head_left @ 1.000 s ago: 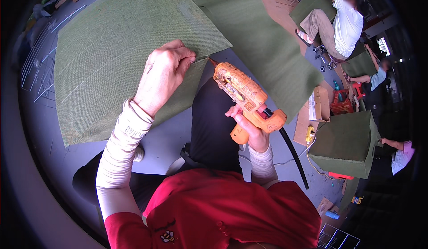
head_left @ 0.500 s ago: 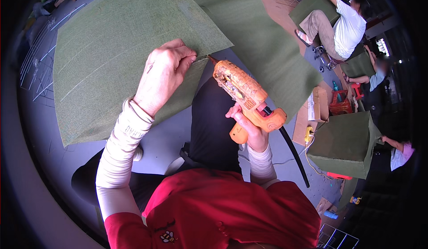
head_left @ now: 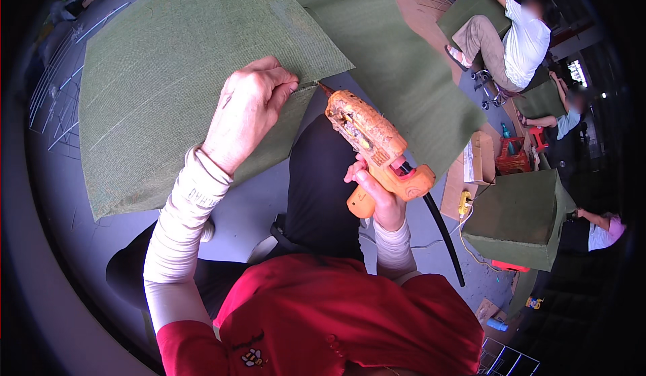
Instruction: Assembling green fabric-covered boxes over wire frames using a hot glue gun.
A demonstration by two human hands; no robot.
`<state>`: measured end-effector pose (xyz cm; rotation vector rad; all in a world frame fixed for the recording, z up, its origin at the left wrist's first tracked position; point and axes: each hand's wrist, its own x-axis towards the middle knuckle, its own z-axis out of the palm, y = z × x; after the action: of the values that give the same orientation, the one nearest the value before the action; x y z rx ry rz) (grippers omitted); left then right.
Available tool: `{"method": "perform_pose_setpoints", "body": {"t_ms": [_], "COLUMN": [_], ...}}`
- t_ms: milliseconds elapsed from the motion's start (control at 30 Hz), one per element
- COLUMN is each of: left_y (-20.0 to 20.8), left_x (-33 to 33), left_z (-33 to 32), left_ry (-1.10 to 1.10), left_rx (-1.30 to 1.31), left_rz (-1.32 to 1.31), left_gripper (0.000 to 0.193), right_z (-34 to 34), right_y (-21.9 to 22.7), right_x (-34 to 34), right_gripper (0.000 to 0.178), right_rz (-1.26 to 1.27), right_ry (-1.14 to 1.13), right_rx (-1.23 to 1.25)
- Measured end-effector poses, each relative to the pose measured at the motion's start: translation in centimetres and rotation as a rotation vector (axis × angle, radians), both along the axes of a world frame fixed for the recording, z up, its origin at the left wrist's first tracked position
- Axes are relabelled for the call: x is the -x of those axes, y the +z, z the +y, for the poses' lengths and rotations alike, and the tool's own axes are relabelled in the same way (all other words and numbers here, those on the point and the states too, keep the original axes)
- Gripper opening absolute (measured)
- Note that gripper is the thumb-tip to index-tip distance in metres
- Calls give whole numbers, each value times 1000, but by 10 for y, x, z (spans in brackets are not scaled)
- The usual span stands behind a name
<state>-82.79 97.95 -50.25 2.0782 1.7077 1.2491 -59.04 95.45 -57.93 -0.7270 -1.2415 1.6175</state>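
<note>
Left hand (head_left: pixel 247 112) pinches green mesh (head_left: pixel 182 66) at edge; right hand (head_left: pixel 385 206) grips orange glue gun (head_left: pixel 367 128).

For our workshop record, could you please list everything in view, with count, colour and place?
glue gun: one, orange, centre
rod: one, black, behind the gun
woven cover: one, green, left
woven sheet: one, green, top centre
covered box: one, green, right
cardboard box: one, brown, right
power socket: one, yellow, right
plastic items: several, red, right and top
small item: one, blue, lower right, kind unclear
wire frames: several, pale, far left and lower right
co-workers: three, pale tops, right edge
shirt: one, red, bottom
trousers: one pair, dark, bottom centre
sleeves: two, white, forearms
left grip: one, bare, pinching the cover's edge
right grip: one, bare, holding the gun
</note>
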Motion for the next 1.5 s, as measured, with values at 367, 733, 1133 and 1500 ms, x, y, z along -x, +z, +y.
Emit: {"method": "perform_pose_setpoints", "body": {"t_ms": [367,733,1133,1500], "left_y": [2,4,5,8], "left_x": [1,-5,-9,-13], "left_z": [2,4,7,7], "left_ry": [-2,-18,-17,-34], "left_rx": [13,15,28,35], "left_rz": [59,60,69,66], "left_gripper": [10,10,10,11], "right_z": [-3,-5,-8,-9], "right_y": [5,7,3,2], "right_x": [-1,-3,-4,-4], "right_gripper": [30,24,23,25], "right_rz": [-116,-79,-60,15], "right_ry": [-23,20,40,79], "right_rx": [-6,-11,34,27]}}
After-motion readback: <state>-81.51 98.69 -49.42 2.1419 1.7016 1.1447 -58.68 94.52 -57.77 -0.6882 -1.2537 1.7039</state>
